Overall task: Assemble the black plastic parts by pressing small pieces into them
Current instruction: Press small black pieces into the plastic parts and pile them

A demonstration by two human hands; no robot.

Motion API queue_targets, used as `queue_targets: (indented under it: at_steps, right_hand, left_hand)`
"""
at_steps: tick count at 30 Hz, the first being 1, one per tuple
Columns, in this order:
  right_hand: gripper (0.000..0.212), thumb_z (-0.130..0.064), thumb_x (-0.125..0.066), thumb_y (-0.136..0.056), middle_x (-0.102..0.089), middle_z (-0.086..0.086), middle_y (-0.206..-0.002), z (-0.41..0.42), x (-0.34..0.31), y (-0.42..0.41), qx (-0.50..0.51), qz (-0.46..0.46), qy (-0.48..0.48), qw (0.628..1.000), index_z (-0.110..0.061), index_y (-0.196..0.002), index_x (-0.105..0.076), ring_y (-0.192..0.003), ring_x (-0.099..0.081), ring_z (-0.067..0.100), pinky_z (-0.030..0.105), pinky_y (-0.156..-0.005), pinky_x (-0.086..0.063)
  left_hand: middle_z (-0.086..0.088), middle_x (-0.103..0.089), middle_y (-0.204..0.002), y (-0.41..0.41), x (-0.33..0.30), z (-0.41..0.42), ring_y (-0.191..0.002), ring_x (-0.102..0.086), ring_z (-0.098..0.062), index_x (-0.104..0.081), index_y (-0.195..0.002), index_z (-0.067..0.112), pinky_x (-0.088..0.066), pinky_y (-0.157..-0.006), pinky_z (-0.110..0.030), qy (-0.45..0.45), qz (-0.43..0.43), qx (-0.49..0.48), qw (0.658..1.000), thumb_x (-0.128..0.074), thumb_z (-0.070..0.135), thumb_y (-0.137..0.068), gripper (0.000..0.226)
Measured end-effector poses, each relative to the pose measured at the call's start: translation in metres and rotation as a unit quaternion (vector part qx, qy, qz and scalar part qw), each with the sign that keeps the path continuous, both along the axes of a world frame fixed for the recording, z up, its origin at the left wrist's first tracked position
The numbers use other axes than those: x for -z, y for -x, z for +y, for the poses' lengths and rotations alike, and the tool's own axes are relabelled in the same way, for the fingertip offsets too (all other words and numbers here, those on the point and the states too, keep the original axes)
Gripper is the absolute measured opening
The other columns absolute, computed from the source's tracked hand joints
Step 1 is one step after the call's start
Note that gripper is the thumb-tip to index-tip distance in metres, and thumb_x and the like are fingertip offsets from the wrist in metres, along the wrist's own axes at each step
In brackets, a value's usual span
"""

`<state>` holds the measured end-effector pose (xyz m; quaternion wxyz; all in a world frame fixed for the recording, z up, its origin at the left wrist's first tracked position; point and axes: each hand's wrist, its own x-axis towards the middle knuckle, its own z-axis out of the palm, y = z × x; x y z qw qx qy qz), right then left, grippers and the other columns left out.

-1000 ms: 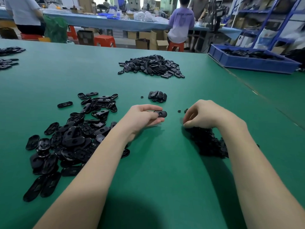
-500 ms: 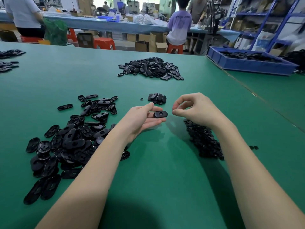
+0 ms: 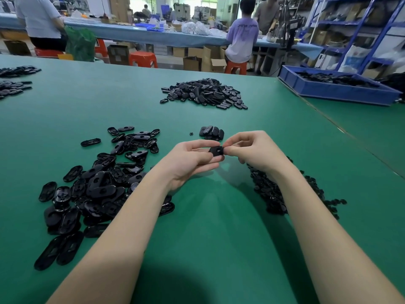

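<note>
Pinching one black part (image 3: 217,150) between them, both hands (image 3: 221,155) hover over open green table (image 3: 219,227).

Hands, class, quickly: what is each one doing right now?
Left hand: holds the black oval part between thumb and fingers.
Right hand: fingertips pinched at the same part's right end; whether a small piece sits between them cannot be told.

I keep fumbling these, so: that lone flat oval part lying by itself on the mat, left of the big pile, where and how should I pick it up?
Probably pinch the lone oval part across its narrow width, near the middle, coming down from above. It lies flat on the green mat with bare mat on all sides, so both long edges are free for finger and thumb. End to end is the longer, likely clumsier span.
</note>
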<state>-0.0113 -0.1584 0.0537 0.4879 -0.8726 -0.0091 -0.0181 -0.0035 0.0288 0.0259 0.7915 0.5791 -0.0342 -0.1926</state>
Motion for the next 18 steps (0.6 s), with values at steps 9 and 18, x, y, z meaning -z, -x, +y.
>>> queue_targets:
  at_steps: [9,18]
  right_hand:
    - [0.005,-0.028,-0.084,-0.077,-0.048,-0.005,-0.061,-0.0024,0.0013,-0.0027,0.034,0.038,-0.025,0.998,-0.028,-0.078,-0.08,-0.046,-0.035,0.009,0.024,-0.049,-0.029]
    - [0.006,-0.023,-0.083,-0.077,-0.052,-0.004,-0.062,0.0009,0.002,-0.002,0.028,0.064,-0.039,0.997,-0.026,-0.073,-0.079,-0.048,-0.033,0.008,0.018,-0.042,-0.025]
  left_hand:
    - [-0.016,-0.076,-0.105,-0.0014,0.0007,0.001,-0.098,-0.075,-0.023,-0.068,-0.113,0.004,-0.06,-0.079,-0.025,-0.007,-0.007,0.004,1.0,-0.063,-0.006,-0.093,0.023]
    - [-0.014,-0.077,-0.1,-0.0016,-0.0005,0.004,-0.096,-0.075,-0.024,-0.069,-0.107,0.006,-0.06,-0.078,-0.026,-0.022,-0.021,0.004,1.0,-0.064,-0.003,-0.093,0.018]
